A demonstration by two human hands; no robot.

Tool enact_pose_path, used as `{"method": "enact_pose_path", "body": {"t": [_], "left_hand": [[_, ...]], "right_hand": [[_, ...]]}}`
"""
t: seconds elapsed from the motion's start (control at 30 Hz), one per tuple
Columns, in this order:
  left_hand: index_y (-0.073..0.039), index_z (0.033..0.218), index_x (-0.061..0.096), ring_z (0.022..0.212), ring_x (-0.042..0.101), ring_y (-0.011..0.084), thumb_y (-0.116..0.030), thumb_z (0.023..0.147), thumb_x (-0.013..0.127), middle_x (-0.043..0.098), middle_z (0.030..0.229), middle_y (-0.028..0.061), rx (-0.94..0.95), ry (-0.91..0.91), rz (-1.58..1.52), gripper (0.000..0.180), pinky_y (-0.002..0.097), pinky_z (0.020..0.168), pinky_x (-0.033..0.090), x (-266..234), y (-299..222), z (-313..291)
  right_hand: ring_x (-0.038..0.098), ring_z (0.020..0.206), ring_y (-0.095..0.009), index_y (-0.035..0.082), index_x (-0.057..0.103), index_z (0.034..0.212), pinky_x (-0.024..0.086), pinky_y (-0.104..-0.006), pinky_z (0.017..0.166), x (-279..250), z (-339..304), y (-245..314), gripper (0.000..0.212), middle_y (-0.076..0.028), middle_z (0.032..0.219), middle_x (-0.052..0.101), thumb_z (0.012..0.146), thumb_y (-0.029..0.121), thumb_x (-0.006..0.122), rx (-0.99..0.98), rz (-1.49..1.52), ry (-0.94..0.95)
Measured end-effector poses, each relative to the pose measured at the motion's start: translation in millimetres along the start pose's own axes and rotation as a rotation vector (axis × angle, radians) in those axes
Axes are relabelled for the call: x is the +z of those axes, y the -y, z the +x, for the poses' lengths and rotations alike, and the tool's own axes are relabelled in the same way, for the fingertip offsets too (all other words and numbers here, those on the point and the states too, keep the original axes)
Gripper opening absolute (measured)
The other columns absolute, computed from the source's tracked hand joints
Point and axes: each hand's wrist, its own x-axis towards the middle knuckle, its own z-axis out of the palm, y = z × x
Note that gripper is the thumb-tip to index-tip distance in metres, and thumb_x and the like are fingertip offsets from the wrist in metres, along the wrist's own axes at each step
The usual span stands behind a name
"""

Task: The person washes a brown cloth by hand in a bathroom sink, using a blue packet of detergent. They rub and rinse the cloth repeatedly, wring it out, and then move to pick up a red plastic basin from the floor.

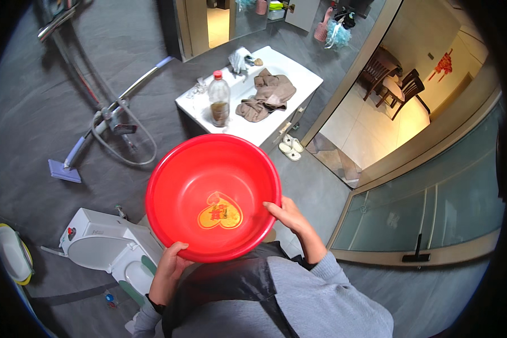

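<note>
A large round red basin with a yellow heart-shaped print on its bottom is held in front of my body, its inside facing up. My left hand grips the rim at the near left, thumb over the edge. On the right side, my right hand clasps the rim with the thumb inside and the fingers hidden beneath. Beyond the basin stands a white washbasin counter. A crumpled brown cloth lies in its sink, and a clear bottle with a red cap stands upright on its near left corner.
To the left are a white toilet with its lid up, a wall-mounted shower hose and a lilac-headed mop. Pale slippers lie beside the cabinet. At the right is a frosted glass door; a doorway shows chairs.
</note>
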Motion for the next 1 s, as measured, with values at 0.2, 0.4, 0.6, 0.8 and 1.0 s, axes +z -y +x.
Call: {"method": "enact_pose_path", "body": {"t": [0.2, 0.4, 0.6, 0.8, 1.0], "left_hand": [[-0.004, 0.128, 0.043, 0.093, 0.067, 0.0258, -0.009, 0.084, 0.058, 0.062, 0.114, 0.0145, -0.06, 0.07, 0.114, 0.047, 0.038, 0.072, 0.058, 178, 38, 77], [0.001, 0.125, 0.048, 0.089, 0.069, 0.0225, -0.019, 0.088, 0.063, 0.065, 0.11, 0.0144, -0.239, 0.305, 0.184, 0.044, 0.0358, 0.078, 0.058, 311, 77, 167], [0.0, 0.113, 0.055, 0.081, 0.069, 0.0179, -0.006, 0.084, 0.062, 0.068, 0.098, 0.0106, -0.529, 0.333, 0.317, 0.031, 0.0321, 0.076, 0.058, 412, 110, 261], [0.002, 0.108, 0.055, 0.08, 0.068, 0.0212, 0.005, 0.079, 0.058, 0.067, 0.095, 0.0132, -0.682, 0.384, 0.341, 0.029, 0.0333, 0.076, 0.058, 543, 139, 378], [0.0, 0.107, 0.055, 0.085, 0.067, 0.022, 0.004, 0.078, 0.059, 0.066, 0.098, 0.0104, -0.764, 0.419, 0.429, 0.029, 0.033, 0.078, 0.058, 696, 163, 499]], "right_hand": [[0.06, 0.082, -0.013, -0.004, 0.062, 0.106, 0.049, -0.0292, 0.073, -180, -21, -39, 0.031, -0.008, 0.091, 0.067, 0.085, 0.019, 0.059, 0.005, 0.094, -0.25], [0.053, 0.057, -0.008, -0.002, 0.063, 0.093, 0.041, -0.0246, 0.051, -312, -53, -66, 0.022, -0.001, 0.07, 0.06, 0.084, 0.017, 0.059, 0.005, 0.121, -0.507], [0.06, 0.086, -0.013, -0.003, 0.061, 0.109, 0.047, -0.0286, 0.078, -383, -56, -110, 0.029, -0.007, 0.098, 0.066, 0.087, 0.015, 0.059, 0.041, 0.316, -0.744], [0.054, 0.075, -0.009, 0.001, 0.057, 0.116, 0.041, -0.0252, 0.063, -496, -10, -146, 0.037, -0.004, 0.094, 0.062, 0.09, 0.025, 0.062, 0.12, 0.439, -0.946], [0.056, 0.069, -0.012, 0.001, 0.045, 0.133, 0.047, -0.0234, 0.063, -628, 56, -159, 0.053, -0.018, 0.132, 0.047, 0.089, 0.026, 0.063, 0.233, -0.034, -1.429]]}}
